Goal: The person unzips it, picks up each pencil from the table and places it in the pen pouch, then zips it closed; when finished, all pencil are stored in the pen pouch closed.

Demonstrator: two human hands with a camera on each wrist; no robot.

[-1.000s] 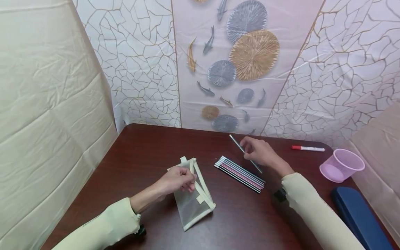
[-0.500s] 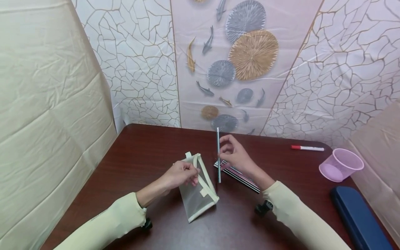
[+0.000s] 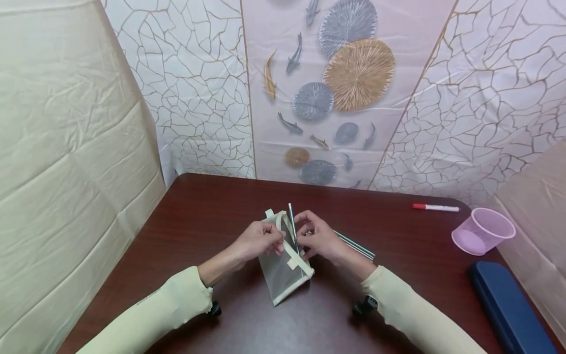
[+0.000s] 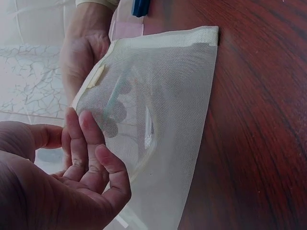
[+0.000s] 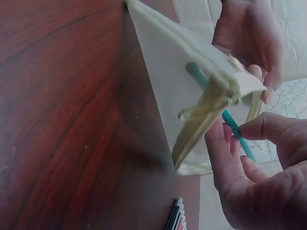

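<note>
A cream-edged mesh zip pouch (image 3: 275, 276) is tilted up over the brown table with its mouth spread. My left hand (image 3: 260, 241) pinches the mouth's near rim between thumb and fingers. In my right hand (image 3: 322, 241) is a teal pencil (image 5: 232, 124), held by thumb and fingers just outside the opening. One end of this pencil reaches into the pouch and shows through the mesh (image 4: 168, 96) in the left wrist view. Behind my right hand and forearm lies a row of several pencils (image 3: 357, 246), partly hidden.
To the right, a pink mesh cup (image 3: 484, 233) lies tipped on its side. A red-capped marker (image 3: 435, 208) is at the back right, and a long dark blue case (image 3: 508, 305) along the right edge. Patterned cloth (image 3: 203, 98) hangs behind the table (image 3: 212, 196).
My right hand has carried the pencil left from beside the row, turning it steeper, and its lower end has entered the pouch. My left hand has shifted the pouch slightly right and away from me.
</note>
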